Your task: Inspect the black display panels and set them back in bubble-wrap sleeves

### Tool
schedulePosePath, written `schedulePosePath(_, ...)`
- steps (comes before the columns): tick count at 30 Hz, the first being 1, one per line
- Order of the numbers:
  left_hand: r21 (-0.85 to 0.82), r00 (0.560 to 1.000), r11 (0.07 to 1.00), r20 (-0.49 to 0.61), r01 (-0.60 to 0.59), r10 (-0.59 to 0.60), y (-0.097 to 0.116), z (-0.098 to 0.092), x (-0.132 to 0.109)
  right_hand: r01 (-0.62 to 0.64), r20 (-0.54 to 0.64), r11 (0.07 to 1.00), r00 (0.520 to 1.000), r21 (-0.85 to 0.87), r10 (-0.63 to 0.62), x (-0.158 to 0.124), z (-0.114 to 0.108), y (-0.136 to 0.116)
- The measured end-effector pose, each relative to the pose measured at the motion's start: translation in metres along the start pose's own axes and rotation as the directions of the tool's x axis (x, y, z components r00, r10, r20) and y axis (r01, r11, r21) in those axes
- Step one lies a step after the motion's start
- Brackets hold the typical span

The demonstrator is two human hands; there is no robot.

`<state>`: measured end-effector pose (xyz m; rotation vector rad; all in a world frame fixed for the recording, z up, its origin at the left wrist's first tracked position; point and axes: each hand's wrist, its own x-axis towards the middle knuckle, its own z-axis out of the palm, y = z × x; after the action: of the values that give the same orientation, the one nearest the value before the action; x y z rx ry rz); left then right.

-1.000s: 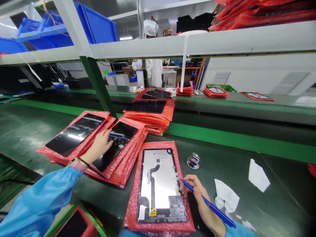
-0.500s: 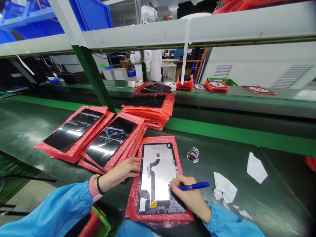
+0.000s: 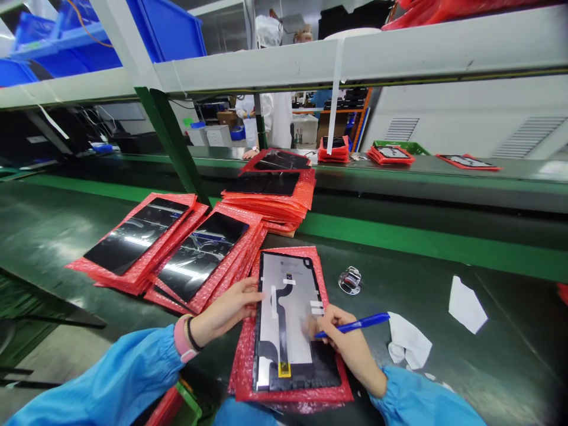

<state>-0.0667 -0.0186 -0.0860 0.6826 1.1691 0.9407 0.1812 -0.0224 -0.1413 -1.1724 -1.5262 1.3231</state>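
A tablet-sized display panel (image 3: 297,319) lies back side up on a red bubble-wrap sheet (image 3: 346,387) in front of me. Its back is silvery, with a dark flex cable (image 3: 284,331) and a yellow patch near the bottom. My left hand (image 3: 231,310) rests with fingers outstretched against the panel's left edge; its thumb is not clearly visible. Over the panel's right side is my right hand (image 3: 346,340), closed around a blue pen (image 3: 366,322). Its fingertips are blurred against the silvery surface.
Stacks of black panels on red bubble wrap lie at left (image 3: 137,234), beside the panel (image 3: 204,254) and behind (image 3: 275,201). Right of me are a small metal object (image 3: 349,280) and white paper pieces (image 3: 465,305). A shelf beam (image 3: 399,56) crosses overhead; people stand beyond.
The panel has shifted slightly up on its wrap, and my left hand has moved right along with it. My right hand, still holding the pen, has moved slightly right; its fingertips are now blurred.
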Motion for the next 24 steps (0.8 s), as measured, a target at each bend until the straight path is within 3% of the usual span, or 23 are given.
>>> schedulePosePath(2, -0.005, 0.997, 0.999, 0.047, -0.054, 0.055, -0.004, 0.014, 0.001, -0.035, 0.018, 0.996, 0.999, 0.077, 0.034, 0.001, -0.001, 0.002)
schedulePosePath(5, -0.016, 0.991, 0.991, 0.023, -0.134, 0.135, -0.016, 0.031, 0.005, -0.030, 0.020, 0.988, 0.999, 0.149, 0.028, 0.002, -0.001, 0.004)
schedulePosePath(10, 0.003, 0.975, 0.976, -0.052, -0.216, 0.216, -0.022, 0.037, 0.007, 0.072, -0.105, 0.974, 0.993, 0.214, -0.050, 0.001, -0.016, -0.006)
schedulePosePath(14, 0.034, 0.947, 0.949, -0.065, -0.312, 0.314, -0.002, 0.037, 0.004, 0.195, -0.272, 0.941, 0.955, 0.278, -0.118, 0.001, -0.044, -0.031)
schedulePosePath(17, 0.001, 0.920, 0.921, -0.039, -0.390, 0.390, 0.016, 0.041, 0.002, 0.210, -0.321, 0.925, 0.941, 0.316, -0.104, 0.001, -0.058, -0.051)
schedulePosePath(24, -0.030, 0.851, 0.851, -0.019, -0.525, 0.525, 0.049, 0.058, -0.003, 0.123, -0.132, 0.963, 0.987, 0.240, -0.093, -0.001, -0.060, -0.090)
